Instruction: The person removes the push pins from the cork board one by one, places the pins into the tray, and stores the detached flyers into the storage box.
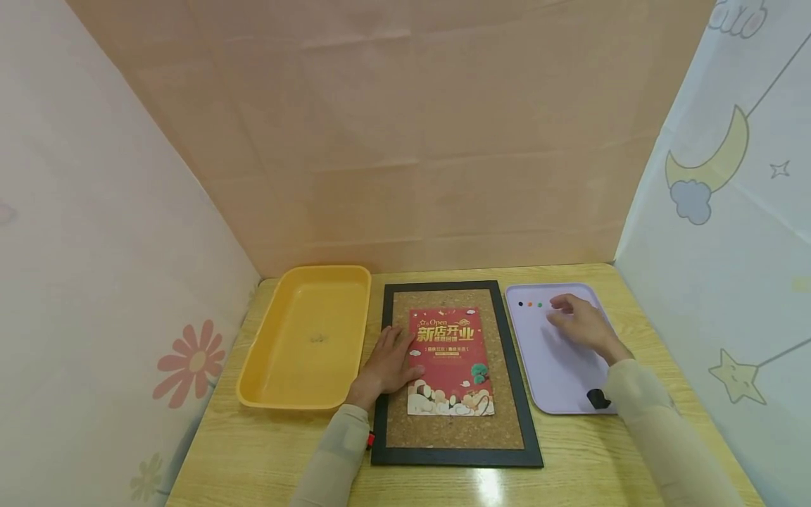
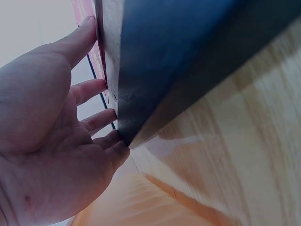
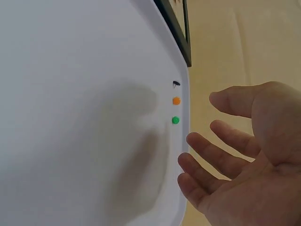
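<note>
A person's left hand [image 1: 388,360] rests, fingers extended, on the left edge of a red poster [image 1: 446,362] lying on a black-framed cork board [image 1: 456,433]. The right hand [image 1: 583,325], fingers loose and empty, hovers over a lilac tray [image 1: 557,384] near black, orange and green pins [image 1: 529,304].

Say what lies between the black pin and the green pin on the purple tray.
The orange pin, with the black pin on one side and the green pin on the other. Both head and right wrist views show it.
</note>
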A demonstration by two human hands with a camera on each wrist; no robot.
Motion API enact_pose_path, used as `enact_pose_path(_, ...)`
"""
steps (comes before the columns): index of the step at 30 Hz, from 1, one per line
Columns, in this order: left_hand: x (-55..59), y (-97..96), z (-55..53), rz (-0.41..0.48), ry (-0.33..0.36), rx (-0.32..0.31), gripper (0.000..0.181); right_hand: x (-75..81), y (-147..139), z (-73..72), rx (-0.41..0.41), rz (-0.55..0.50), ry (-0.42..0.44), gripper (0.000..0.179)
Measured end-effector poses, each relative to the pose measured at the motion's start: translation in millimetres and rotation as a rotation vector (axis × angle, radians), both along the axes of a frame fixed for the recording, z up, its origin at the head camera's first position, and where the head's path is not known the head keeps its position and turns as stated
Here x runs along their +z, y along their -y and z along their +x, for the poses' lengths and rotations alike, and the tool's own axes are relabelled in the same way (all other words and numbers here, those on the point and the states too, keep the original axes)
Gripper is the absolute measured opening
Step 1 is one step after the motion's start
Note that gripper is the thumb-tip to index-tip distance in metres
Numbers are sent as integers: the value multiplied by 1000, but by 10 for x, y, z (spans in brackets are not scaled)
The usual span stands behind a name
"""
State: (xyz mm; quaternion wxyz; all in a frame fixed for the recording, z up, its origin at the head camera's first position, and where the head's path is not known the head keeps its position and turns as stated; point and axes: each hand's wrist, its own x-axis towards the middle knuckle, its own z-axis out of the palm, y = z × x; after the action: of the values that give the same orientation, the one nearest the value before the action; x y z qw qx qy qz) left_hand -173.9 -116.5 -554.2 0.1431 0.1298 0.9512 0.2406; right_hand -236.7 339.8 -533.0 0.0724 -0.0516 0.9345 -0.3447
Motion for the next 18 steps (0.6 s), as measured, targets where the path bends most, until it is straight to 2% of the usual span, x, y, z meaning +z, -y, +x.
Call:
enact_pose_path(10, 35, -1, 6, -5, -13, -8, 88, 92, 333, 120, 69, -19, -124, 46)
enact_pose_path(18, 37, 4, 5, -3, -14, -11, 89, 124, 699, 152, 142, -42, -162, 44)
